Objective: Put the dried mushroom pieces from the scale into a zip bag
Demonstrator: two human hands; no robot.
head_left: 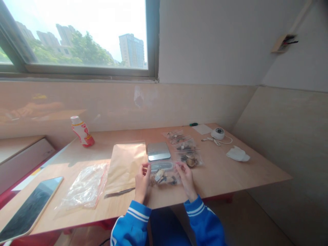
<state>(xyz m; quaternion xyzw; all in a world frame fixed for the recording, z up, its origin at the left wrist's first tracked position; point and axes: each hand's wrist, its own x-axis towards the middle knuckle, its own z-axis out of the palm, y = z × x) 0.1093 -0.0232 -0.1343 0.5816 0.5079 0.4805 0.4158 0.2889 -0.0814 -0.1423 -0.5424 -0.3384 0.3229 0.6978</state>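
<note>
A clear zip bag (166, 177) with brownish and pale dried pieces inside is held near the table's front edge. My left hand (142, 181) pinches its upper left corner, and my right hand (186, 177) pinches the upper right corner. Just behind the bag sits a flat silver kitchen scale (159, 151); its lower part shows through the plastic. Left of my left hand lies a brown paper bag (126, 167). Beyond my right hand, several filled zip bags (189, 159) lie in a row toward the wall.
On the left are a phone (29, 206), clear plastic bags (84, 186) and a red-and-white bottle (83, 132). To the right lie a crumpled white tissue (237, 154), a white round device (217, 133) with its cable, a white paper (202, 129) and a green-handled tool (193, 124).
</note>
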